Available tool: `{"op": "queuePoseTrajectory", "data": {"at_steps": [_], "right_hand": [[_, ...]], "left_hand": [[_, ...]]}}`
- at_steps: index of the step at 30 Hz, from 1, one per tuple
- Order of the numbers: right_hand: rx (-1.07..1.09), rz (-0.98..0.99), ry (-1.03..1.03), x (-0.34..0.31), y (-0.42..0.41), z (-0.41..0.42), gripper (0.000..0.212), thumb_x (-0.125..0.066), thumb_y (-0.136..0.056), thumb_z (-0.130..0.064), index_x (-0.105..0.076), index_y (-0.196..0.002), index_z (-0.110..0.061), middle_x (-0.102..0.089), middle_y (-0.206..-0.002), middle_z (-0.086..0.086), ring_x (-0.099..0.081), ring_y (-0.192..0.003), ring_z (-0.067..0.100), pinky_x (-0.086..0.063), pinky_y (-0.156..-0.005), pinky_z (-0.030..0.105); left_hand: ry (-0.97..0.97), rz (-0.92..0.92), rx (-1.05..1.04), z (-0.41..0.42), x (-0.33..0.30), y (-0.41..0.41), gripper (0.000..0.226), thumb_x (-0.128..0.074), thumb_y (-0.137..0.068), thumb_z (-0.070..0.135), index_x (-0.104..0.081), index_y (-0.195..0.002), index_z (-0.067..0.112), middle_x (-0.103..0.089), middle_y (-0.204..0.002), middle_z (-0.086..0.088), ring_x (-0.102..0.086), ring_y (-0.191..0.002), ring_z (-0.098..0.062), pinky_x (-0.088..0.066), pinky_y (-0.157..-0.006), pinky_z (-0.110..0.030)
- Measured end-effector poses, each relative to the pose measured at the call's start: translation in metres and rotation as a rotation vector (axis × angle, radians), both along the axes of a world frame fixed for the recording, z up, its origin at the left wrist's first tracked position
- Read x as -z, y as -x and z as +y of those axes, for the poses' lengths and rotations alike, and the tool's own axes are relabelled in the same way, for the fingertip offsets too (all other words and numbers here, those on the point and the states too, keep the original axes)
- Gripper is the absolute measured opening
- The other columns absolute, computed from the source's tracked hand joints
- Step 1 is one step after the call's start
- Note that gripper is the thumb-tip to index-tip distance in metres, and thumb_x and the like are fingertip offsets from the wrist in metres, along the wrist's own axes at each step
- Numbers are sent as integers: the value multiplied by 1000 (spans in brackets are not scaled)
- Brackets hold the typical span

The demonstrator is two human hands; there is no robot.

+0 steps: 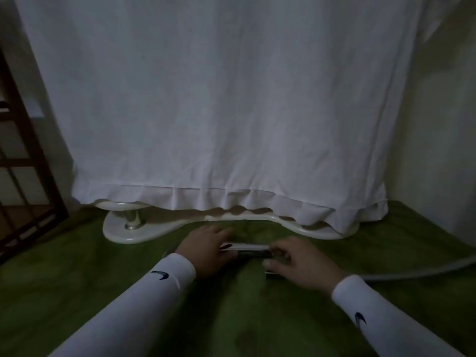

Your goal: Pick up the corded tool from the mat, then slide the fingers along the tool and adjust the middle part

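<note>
Dim, blurry shot. Flat object (244, 249) held between left hand (206, 251) and right hand (298, 266): only a pale top edge and dark side show in the gap btwn them, both ends covered by fingers, can't tell what it is. A second dark bit under the right hand, mostly hidden. Beyond the grip, white cloth (219, 99) hides everything above the cream base (121, 231), top cut off by frame. Grey hose (425, 271), right of the grip, runs off the edge. Wooden frame (23, 150), far left, cut off too.
</note>
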State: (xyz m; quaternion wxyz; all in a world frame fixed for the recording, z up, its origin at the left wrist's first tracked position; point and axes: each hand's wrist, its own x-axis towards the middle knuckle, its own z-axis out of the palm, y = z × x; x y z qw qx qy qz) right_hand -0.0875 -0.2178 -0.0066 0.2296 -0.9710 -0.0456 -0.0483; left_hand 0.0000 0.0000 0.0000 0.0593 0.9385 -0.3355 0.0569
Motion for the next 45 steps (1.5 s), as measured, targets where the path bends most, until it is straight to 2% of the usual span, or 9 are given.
{"op": "queuePoseTrajectory", "data": {"at_steps": [3, 5, 9, 13, 18, 24, 30, 42, 45], "right_hand": [[-16, 122, 60, 2, 0, -7, 58, -65, -76, -63, -56, -124, -32, -53, -115, -5, -52, -99, 8, -44, -80, 23], [-33, 146, 71, 4, 1, -10, 59, -68, -74, -60, -56, -124, -32, -52, -119, -6, -51, -102, 8, -43, -83, 22], [-47, 137, 71, 5, 1, -14, 49, -71, -76, -53, -60, -119, -33, -53, -118, -10, -50, -103, 5, -44, -89, 24], [-50, 100, 52, 10, 4, -15, 37, -68, -80, -49, -63, -114, -34, -53, -112, -12, -50, -100, 3, -43, -87, 22], [-26, 43, 36, 14, 7, -13, 35, -65, -84, -48, -62, -116, -35, -57, -113, -12, -52, -100, 4, -45, -92, 26], [-5, 37, -8, 10, 4, -15, 29, -62, -87, -46, -61, -115, -40, -64, -106, -14, -55, -92, 1, -45, -81, 23], [19, 27, -40, 6, 4, -14, 26, -60, -90, -43, -60, -116, -38, -65, -105, -10, -58, -93, 4, -49, -83, 25], [-11, 48, -16, 2, 5, -15, 22, -60, -89, -43, -62, -110, -39, -66, -101, -11, -59, -90, 5, -53, -84, 30], [-35, 50, 5, 0, 6, -14, 22, -60, -90, -42, -62, -111, -37, -66, -101, -9, -59, -89, 4, -52, -83, 27]], "left_hand": [[-103, -8, 9, -3, 7, -6, 54, -46, -89, 53, -31, -136, 29, -50, -132, -5, -46, -118, -26, -37, -101, -40], [-149, 1, -4, -4, 12, -8, 55, -44, -89, 54, -31, -136, 29, -51, -131, -6, -46, -118, -28, -35, -102, -42], [-167, -20, -28, -7, 17, -10, 50, -41, -90, 53, -33, -134, 29, -54, -123, -8, -47, -115, -28, -33, -103, -43], [-169, -27, -43, -6, 20, -13, 48, -40, -90, 55, -34, -132, 32, -55, -120, -8, -47, -114, -29, -32, -102, -45], [-172, -31, -24, -3, 19, -10, 48, -39, -91, 53, -32, -134, 34, -54, -120, -7, -45, -115, -28, -28, -104, -44], [-59, -20, -20, 17, 11, -6, 46, -42, -92, 49, -33, -134, 34, -53, -122, -4, -44, -114, -25, -32, -102, -41], [-74, -31, 2, 34, 8, 0, 47, -42, -92, 48, -31, -136, 34, -52, -121, -3, -44, -112, -22, -31, -100, -37], [-112, -35, 38, 27, 10, 6, 47, -41, -92, 50, -30, -136, 35, -52, -122, -4, -43, -113, -23, -31, -100, -39], [-109, -27, 34, 27, 8, 7, 48, -41, -92, 49, -30, -136, 35, -52, -121, -4, -44, -112, -23, -31, -100, -38]]}}
